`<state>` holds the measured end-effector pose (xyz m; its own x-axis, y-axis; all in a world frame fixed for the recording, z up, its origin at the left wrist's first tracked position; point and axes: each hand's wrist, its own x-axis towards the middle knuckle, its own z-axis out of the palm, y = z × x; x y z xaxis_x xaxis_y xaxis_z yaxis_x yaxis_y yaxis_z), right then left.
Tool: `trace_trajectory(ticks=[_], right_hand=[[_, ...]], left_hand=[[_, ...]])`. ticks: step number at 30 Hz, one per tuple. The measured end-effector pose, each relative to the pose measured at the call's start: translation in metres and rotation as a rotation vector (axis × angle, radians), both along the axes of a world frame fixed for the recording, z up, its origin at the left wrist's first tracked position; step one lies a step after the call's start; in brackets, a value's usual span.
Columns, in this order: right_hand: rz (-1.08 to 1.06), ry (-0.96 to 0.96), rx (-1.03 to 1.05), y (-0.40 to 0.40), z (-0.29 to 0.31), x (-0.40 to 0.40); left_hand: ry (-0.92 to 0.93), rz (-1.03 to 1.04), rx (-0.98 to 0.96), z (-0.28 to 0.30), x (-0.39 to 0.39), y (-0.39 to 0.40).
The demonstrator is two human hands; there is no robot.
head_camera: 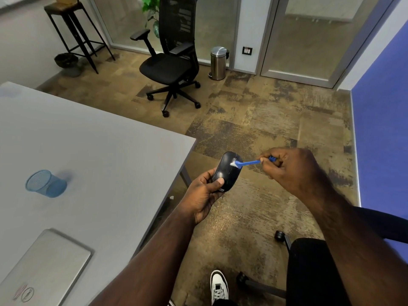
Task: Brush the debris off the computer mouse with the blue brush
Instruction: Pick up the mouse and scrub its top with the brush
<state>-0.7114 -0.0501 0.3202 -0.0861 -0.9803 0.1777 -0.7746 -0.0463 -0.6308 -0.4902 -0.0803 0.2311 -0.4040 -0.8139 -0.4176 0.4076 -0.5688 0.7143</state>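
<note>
A black computer mouse (227, 171) is held in the air beyond the right edge of the table, over the carpet. My left hand (204, 195) grips it from below, thumb pressed on its near end. My right hand (291, 168) pinches the thin handle of the blue brush (249, 162). The brush's white bristles touch the top right side of the mouse, near its far end. The handle's back tip sticks out between my fingers.
A grey table (92, 151) fills the left, with a blue mesh cup (45, 183) lying on its side and a closed silver laptop (44, 268). On the carpet stand a black office chair (170, 62), a steel bin (218, 62) and a tall stool (72, 29). Another black chair (309, 272) is at lower right.
</note>
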Motion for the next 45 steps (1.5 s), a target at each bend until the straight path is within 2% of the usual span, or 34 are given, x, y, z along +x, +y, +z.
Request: trace_trajectory(ticks=[3,8,11,15,18,22,26,29,33,37,41,45], right_hand=[[-0.081,0.017,-0.041,-0.004,-0.001,-0.004],[0.015,-0.006,0.001,-0.004,0.0,-0.004],[-0.032,-0.006,-0.023,-0.007,-0.001,-0.006],[0.019,0.033,0.01,-0.008,-0.001,-0.005],[-0.046,0.024,-0.014,-0.011,-0.002,-0.007],[0.028,0.058,0.003,-0.011,-0.001,-0.003],[-0.038,0.017,-0.016,-0.013,-0.002,-0.006],[0.024,0.026,-0.005,-0.012,-0.001,-0.001],[-0.071,0.028,-0.036,-0.015,-0.001,-0.004],[0.012,0.034,-0.006,-0.013,0.0,-0.001],[-0.077,0.045,-0.027,-0.013,0.0,-0.003],[0.004,0.083,0.003,-0.012,0.001,0.002]], left_hand=[[-0.002,-0.007,-0.002,-0.001,0.001,0.0],[0.01,-0.005,-0.006,-0.002,0.002,-0.002],[0.016,-0.012,-0.009,-0.003,0.002,-0.002],[0.012,-0.013,-0.016,-0.003,0.005,-0.003],[0.021,-0.017,-0.009,-0.004,0.006,-0.004],[0.012,-0.001,-0.014,-0.005,0.008,-0.005],[0.017,-0.011,-0.013,-0.007,0.008,-0.006],[0.016,-0.006,-0.012,-0.007,0.008,-0.007],[-0.001,-0.029,-0.018,-0.007,0.008,-0.008],[0.002,-0.016,-0.019,-0.006,0.008,-0.009],[-0.004,-0.03,-0.023,-0.006,0.008,-0.008],[-0.001,-0.027,-0.029,-0.006,0.005,-0.008]])
